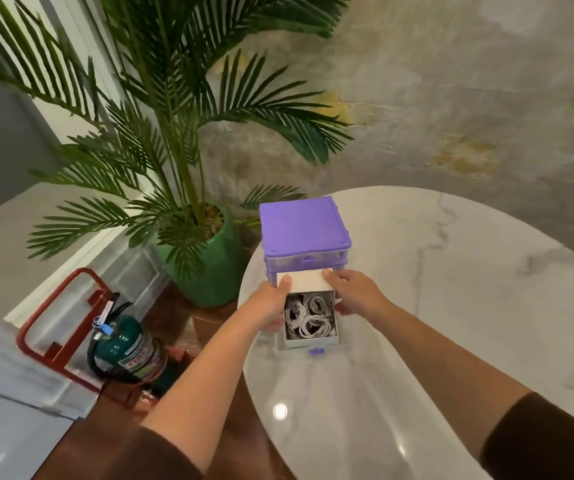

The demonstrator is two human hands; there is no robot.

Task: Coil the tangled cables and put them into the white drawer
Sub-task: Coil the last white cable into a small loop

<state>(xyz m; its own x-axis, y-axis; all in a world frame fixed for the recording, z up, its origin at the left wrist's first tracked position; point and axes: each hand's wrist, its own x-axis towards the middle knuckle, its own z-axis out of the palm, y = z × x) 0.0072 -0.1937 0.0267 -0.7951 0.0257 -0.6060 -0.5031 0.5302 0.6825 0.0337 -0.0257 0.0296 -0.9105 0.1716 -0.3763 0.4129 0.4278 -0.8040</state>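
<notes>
White cables (pixel 309 315) lay in the drawer (pixel 313 342), gripped by the left hand (pixel 271 303) at nine o'clock and right hand (pixel 354 294) at three; it wanted a level, even push.

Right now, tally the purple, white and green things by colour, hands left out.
Purple: 1, the drawer unit
White: 2, the drawer and the table
Green: 3, the plant, its pot, the fire extinguisher
Total: 6
</notes>
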